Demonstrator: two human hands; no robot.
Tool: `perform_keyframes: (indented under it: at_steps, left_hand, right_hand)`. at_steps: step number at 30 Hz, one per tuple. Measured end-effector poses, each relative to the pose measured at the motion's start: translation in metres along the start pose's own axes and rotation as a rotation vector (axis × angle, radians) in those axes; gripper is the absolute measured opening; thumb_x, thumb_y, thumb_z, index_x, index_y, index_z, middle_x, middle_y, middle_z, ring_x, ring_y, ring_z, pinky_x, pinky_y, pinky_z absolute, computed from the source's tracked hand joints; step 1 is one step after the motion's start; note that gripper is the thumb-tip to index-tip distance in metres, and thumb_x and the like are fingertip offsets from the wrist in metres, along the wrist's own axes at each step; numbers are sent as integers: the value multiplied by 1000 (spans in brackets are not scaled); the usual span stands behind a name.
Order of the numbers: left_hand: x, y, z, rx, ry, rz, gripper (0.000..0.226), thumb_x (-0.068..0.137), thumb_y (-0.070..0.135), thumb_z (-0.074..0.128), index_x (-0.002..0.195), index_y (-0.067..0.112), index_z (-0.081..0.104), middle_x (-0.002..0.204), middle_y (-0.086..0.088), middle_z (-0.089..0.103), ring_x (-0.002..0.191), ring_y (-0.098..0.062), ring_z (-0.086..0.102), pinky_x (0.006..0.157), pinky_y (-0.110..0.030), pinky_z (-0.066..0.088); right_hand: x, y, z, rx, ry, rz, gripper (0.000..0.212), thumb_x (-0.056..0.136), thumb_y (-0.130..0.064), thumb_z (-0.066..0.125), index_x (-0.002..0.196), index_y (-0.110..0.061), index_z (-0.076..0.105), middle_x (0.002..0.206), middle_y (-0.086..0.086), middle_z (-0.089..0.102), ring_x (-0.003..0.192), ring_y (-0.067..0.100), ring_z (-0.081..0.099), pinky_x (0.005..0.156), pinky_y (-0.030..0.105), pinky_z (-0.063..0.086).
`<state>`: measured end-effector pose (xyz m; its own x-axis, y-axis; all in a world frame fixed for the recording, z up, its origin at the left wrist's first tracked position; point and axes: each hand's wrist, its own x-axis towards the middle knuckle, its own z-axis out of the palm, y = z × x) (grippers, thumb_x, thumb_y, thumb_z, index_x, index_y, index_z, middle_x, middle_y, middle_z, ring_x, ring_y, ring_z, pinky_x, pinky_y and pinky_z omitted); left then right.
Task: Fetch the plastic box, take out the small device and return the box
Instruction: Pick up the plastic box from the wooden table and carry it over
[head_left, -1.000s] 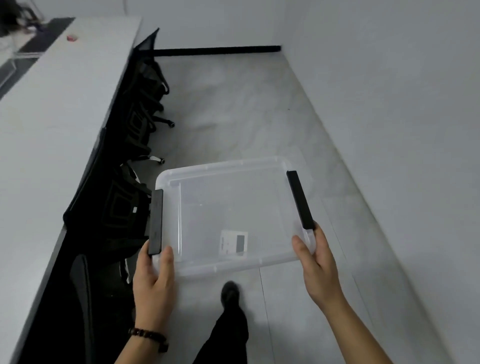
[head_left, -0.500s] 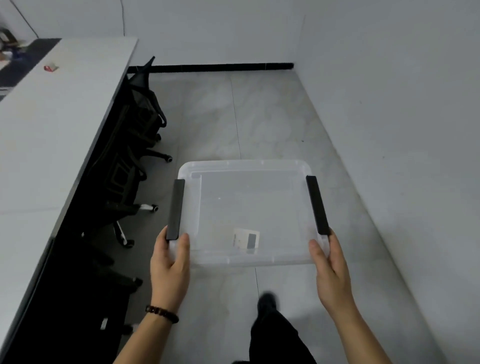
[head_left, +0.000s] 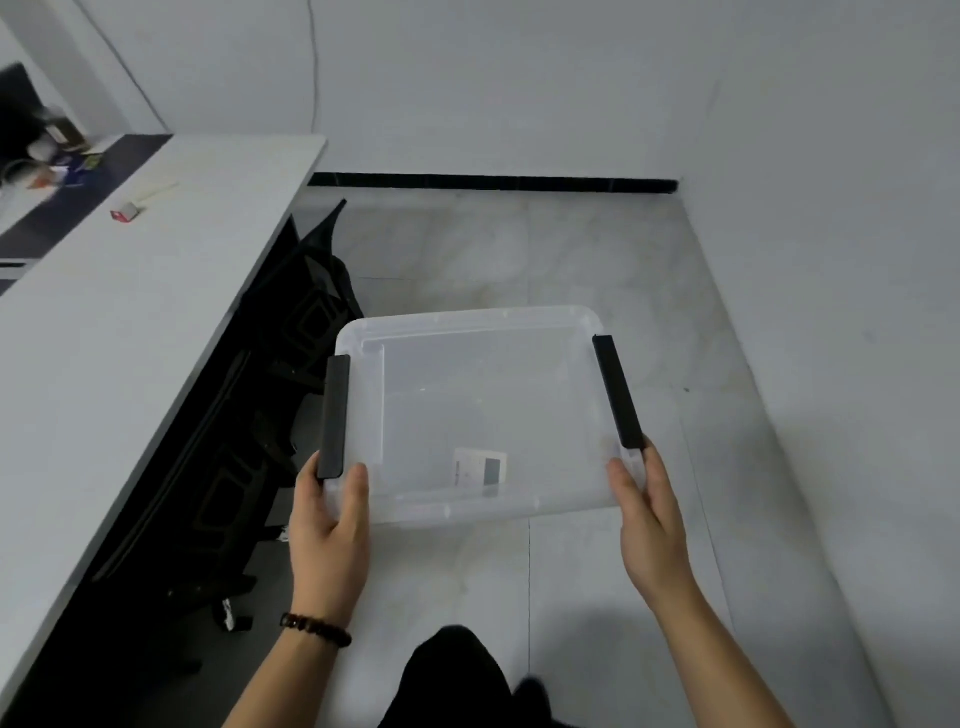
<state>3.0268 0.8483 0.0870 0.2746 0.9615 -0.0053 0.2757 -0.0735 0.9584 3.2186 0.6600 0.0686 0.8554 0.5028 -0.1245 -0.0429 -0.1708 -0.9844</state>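
I carry a clear plastic box (head_left: 483, 364) with a clear lid and two black side latches in front of me, above the floor. My left hand (head_left: 332, 530) grips its near left corner, just below the left latch. Its near right corner sits in the grip of my right hand (head_left: 649, 525), below the right latch. Through the lid a small white card-like item with a grey patch (head_left: 479, 467) shows near the front edge; I cannot tell whether it is the device or a label.
A long white desk (head_left: 130, 322) runs along my left, with a small red and white object (head_left: 124, 212) and clutter at its far end. Black office chairs (head_left: 306, 322) stand tucked under it. White walls close the aisle ahead and on the right.
I have walked forward along the aisle with the box held in both hands. The far wall and the desk's end are nearer, and the box has levelled out.
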Motion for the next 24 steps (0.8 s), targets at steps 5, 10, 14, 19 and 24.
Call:
perform_keyframes:
  at_steps: [5, 10, 14, 19, 24]
  left_hand:
    - [136, -6, 67, -28, 108, -50, 48, 96, 33, 55, 140, 20, 42, 107, 26, 51, 108, -12, 58, 93, -27, 49]
    - [296, 10, 138, -79, 113, -50, 41, 96, 27, 55, 135, 18, 46, 106, 27, 51, 96, 17, 52, 93, -15, 43]
    - [421, 37, 188, -80, 88, -32, 42, 96, 29, 56, 135, 16, 49, 117, 6, 62, 103, -1, 59, 92, -32, 50]
    - [565, 62, 254, -53, 56, 1, 41, 95, 33, 56, 133, 17, 50, 114, 12, 63, 102, 0, 62, 89, -31, 51]
    - [715, 69, 322, 13, 94, 17, 38, 96, 34, 54, 130, 18, 51, 115, 8, 64, 105, -7, 62, 92, -33, 51]
  right_hand:
    - [170, -15, 56, -52, -113, -42, 44, 103, -32, 47, 145, -42, 40, 132, -43, 50, 128, -20, 40, 101, 9, 30]
    - [335, -45, 110, -74, -131, -43, 48, 103, -33, 48, 149, -39, 37, 140, -37, 46, 132, -19, 35, 106, 12, 26]
    - [453, -85, 143, -78, -105, -58, 44, 102, -31, 47, 143, -43, 39, 127, -49, 48, 124, -25, 39, 98, 0, 30]
    - [597, -105, 187, -48, -41, -30, 38, 103, -27, 47, 136, -46, 41, 123, -44, 52, 115, -29, 43, 88, -6, 31]
    - [764, -99, 251, -2, -69, -4, 40, 103, -30, 48, 139, -45, 39, 132, -36, 48, 118, -26, 42, 93, 2, 31]
